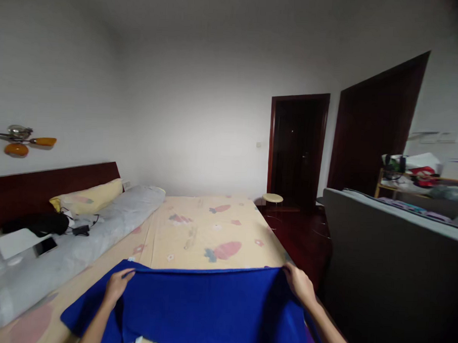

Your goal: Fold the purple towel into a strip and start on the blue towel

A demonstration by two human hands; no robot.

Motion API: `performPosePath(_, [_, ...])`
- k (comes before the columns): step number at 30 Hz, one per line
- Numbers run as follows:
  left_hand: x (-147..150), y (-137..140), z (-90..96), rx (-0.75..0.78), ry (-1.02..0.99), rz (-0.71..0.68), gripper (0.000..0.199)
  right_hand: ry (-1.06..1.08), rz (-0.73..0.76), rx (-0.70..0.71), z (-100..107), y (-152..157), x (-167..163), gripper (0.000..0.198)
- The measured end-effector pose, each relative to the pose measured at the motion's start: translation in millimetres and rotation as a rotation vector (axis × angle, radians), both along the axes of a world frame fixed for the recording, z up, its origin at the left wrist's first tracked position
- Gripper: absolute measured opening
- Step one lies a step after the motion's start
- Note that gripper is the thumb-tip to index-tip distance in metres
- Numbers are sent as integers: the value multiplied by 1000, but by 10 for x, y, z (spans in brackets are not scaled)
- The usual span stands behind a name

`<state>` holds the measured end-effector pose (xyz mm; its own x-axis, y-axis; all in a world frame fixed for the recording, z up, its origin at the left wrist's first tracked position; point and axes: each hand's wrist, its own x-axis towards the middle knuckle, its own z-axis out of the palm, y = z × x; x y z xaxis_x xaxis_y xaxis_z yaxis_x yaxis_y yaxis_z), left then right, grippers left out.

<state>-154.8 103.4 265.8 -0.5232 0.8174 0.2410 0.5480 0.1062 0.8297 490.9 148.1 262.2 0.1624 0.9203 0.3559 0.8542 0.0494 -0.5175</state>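
Blue cloth [208, 307] spread on bed [211, 231] | I see left hand [117, 284] pinching its top edge | right hand [299, 283] gripping the other corner

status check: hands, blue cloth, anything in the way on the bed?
Left hand and right hand each grip the top edge of the blue cloth. Cloth stretched taut, low over the bed. Sheet beyond it bare; grey bolster off left.
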Motion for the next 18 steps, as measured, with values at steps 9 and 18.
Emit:
performPosePath(9, [26, 340, 410, 188, -47, -12, 58, 120, -106, 313, 459, 261, 0, 46])
performPosePath(18, [42, -513, -1301, -425, 316, -247, 25, 43, -33, 32, -1384, -670, -57, 35])
